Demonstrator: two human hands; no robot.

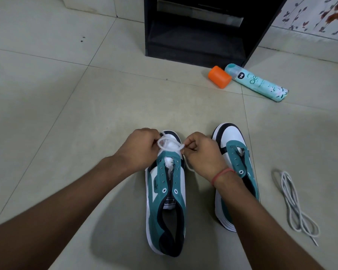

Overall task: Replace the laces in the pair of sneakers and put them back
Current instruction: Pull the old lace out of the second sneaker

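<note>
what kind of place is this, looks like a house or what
Most likely a home, perhaps near an entryway: a tiled floor, a low black open shelf unit against a floral-patterned wall, and an air freshener can lying beside it.

A pale tiled floor (70, 98) is carrying two teal-and-white sneakers, one (165, 201) beside the other (233, 151), a loose grey lace (295, 203) lying to their right, a spray can (258, 82) touching an orange cap (219, 76), and a black cabinet (203, 30).

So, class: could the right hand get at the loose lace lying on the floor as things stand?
Probably yes, but not at once: the right hand is pinching the white lace; the loose lace lies unobstructed on the floor to its right.
</note>
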